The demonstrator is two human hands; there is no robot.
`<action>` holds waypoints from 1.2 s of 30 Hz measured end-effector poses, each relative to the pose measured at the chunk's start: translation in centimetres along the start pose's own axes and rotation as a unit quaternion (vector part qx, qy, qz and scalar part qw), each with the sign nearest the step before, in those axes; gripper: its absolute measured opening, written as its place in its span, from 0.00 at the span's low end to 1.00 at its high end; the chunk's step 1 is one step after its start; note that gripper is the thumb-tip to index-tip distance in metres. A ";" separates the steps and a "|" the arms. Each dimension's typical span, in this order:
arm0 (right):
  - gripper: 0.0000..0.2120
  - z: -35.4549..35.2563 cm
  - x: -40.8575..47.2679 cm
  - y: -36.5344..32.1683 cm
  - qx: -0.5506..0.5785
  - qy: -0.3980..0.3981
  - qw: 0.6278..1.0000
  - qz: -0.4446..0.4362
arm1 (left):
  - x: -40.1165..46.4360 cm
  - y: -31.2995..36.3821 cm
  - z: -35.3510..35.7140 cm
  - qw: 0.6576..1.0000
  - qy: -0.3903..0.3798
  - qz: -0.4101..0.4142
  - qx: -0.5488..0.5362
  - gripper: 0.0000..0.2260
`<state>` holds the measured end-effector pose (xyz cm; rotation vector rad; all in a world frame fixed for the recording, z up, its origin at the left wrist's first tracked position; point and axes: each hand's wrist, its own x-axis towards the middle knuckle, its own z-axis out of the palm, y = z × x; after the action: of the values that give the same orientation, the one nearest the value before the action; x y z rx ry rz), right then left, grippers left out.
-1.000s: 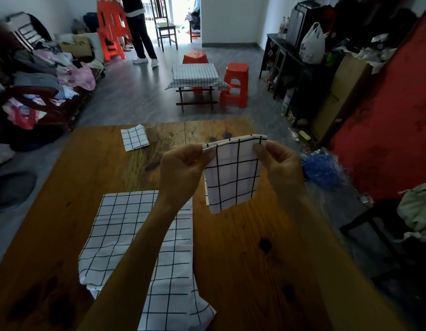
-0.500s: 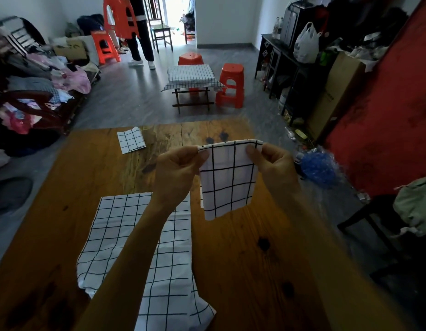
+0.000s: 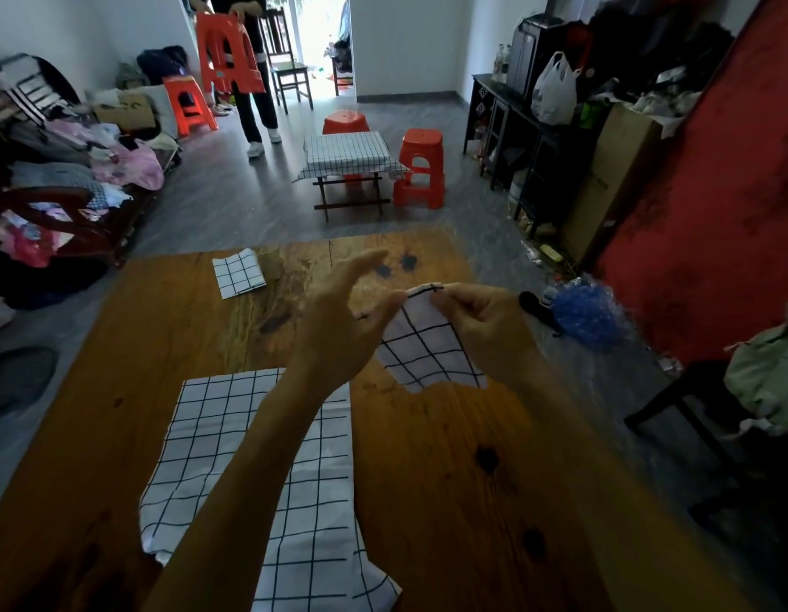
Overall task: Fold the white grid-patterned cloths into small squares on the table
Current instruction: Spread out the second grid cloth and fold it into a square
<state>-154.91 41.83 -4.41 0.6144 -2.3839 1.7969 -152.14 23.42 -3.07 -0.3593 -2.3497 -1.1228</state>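
Right now the right hand (image 3: 480, 320) pinches the small grid cloth (image 3: 427, 351) above the wooden desk (image 3: 449, 479); the left hand (image 3: 339, 324) has fingers spread, thumb touching its edge. Nearer on the desk lies a larger grid cloth (image 3: 259, 470), at its far edge a folded square (image 3: 238, 273). Beyond the desk stand orange stools (image 3: 418, 170) on grey floor (image 3: 233, 201).

Grid cloths on the wooden table (image 3: 427, 479): 3 in total. 1 small folded cloth (image 3: 239, 274) at the far left side, 1 large unfolded cloth (image 3: 268, 479) near the front, 1 half-folded cloth (image 3: 427, 351) held in the air. Hands: 2, left hand (image 3: 339, 329) and right hand (image 3: 480, 320). Behind, approx. 5 red plastic stools: 2 stools (image 3: 421, 170) beside 1 small covered table (image 3: 346, 154), 1 low stool (image 3: 190, 103) at the left, 1 carried stool (image 3: 226, 59) held by 1 standing person (image 3: 255, 103). White plastic bag (image 3: 553, 92): 1. Cardboard box (image 3: 604, 183): 1.
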 end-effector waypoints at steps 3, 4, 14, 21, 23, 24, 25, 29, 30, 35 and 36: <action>0.09 0.6 0.1 -0.2 -0.073 -0.042 0.996 -0.033 | 0.9 0.6 1.0 0.996 -0.069 0.056 -0.007 0.12; 0.09 0.6 0.1 -0.3 -0.098 -0.049 0.993 -0.036 | 1.0 0.5 1.3 0.996 -0.072 0.057 -0.013 0.10; 0.12 0.3 -0.5 0.7 -0.157 -0.052 0.986 -0.017 | 1.1 -0.3 1.0 0.998 0.035 -0.052 0.012 0.04; 0.10 0.2 -1.7 2.9 -0.151 -0.039 0.987 0.021 | 0.8 -1.8 0.1 0.989 0.115 -0.088 0.026 0.03; 0.11 0.1 -1.9 3.3 -0.152 -0.035 0.987 0.029 | 0.7 -2.3 -0.2 0.988 0.121 -0.090 0.031 0.03; 0.11 0.0 -2.0 3.5 -0.147 -0.035 0.988 0.033 | 0.7 -2.5 -0.3 0.988 0.124 -0.090 0.036 0.03; 0.11 -0.1 -2.2 3.7 -0.142 -0.036 0.989 0.038 | 0.6 -2.8 -0.4 0.987 0.127 -0.089 0.043 0.03; 0.07 -0.6 -2.8 4.1 -0.120 -0.070 0.987 0.079 | 0.2 -3.2 -0.4 0.987 0.121 -0.084 0.057 0.05; 0.07 -1.0 -3.1 4.4 -0.125 -0.093 0.983 0.101 | 0.1 -3.3 -0.8 0.986 0.127 -0.095 0.054 0.06; 0.08 -2.8 -4.5 6.2 -0.223 -0.134 0.948 0.183 | 0.4 -4.0 -3.6 0.981 0.141 -0.105 0.083 0.07; 0.08 -2.5 -4.3 6.1 -0.206 -0.107 0.957 0.172 | 0.5 -3.8 -3.4 0.985 0.115 -0.098 0.087 0.07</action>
<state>-153.68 46.70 -10.44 0.3769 -3.0493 1.3074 -153.14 18.41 -3.45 0.0625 -2.2895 -0.9778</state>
